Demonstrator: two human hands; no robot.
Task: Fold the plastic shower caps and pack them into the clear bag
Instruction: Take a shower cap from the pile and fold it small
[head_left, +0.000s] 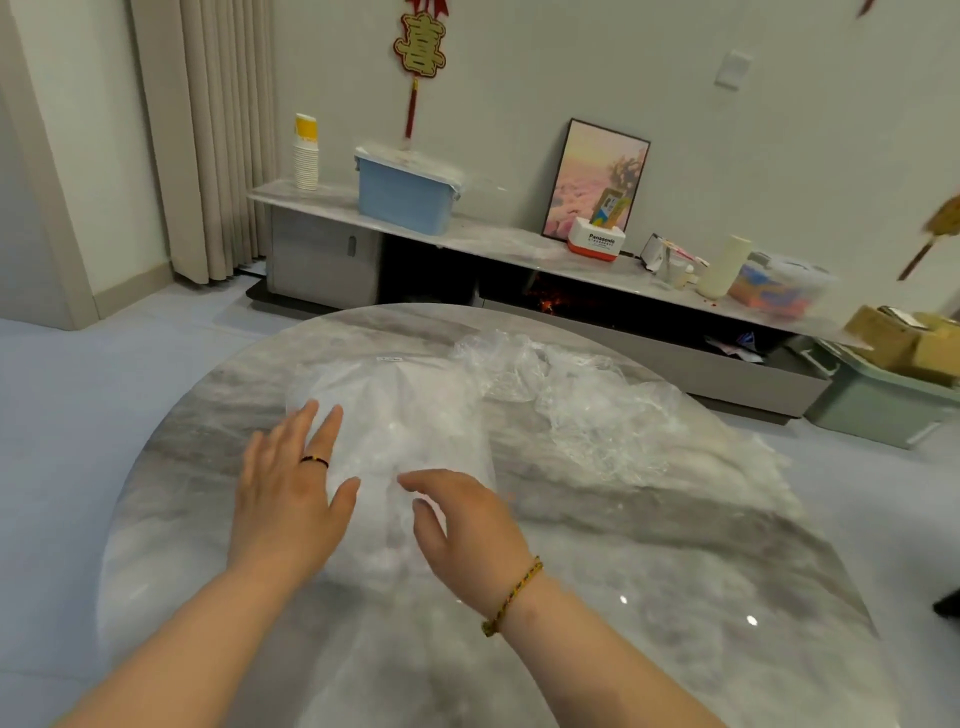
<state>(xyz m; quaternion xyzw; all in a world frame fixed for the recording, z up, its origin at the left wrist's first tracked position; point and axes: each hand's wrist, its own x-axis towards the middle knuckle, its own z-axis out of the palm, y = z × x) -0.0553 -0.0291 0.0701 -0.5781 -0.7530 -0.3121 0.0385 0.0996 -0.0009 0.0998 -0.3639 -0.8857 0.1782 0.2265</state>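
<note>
1. Clear bag (400, 415) dead centre of the frame, lying flat on the round marble bench (675, 597), stuffed with whitish plastic, small white label at its far end.
2. Loose shower caps (597, 410) just right of the bag: a crumpled see-through heap spreading toward the right edge of the bench, touching the bag near its upper right corner.
3. Left hand (291, 488) lower left of centre, palm down, fingers straight and spread over the bag's left edge. Grip wide, holding nothing. Dark ring (314, 460) on one finger.
4. Right hand (462, 525) lower centre, over the bag's near end, fingers loosely bent, thumb pointing left. Grip fairly wide too, nothing in it. Can't tell whether it's actually touching the plastic. Braided bracelet (511, 597) on the wrist.
5. Along the top of the frame, a long low cabinet (493, 241) against the wall. On it, left to right: a stack of paper cups (305, 156), a blue bin (405, 192), a framed picture (597, 176) leaning back, and a Panasonic box (595, 243) in front of it.
6. Beige curtain (208, 130) upper left, red-and-gold ornament (421, 47) hanging top centre, green crate (878, 410) on the floor at far right.
</note>
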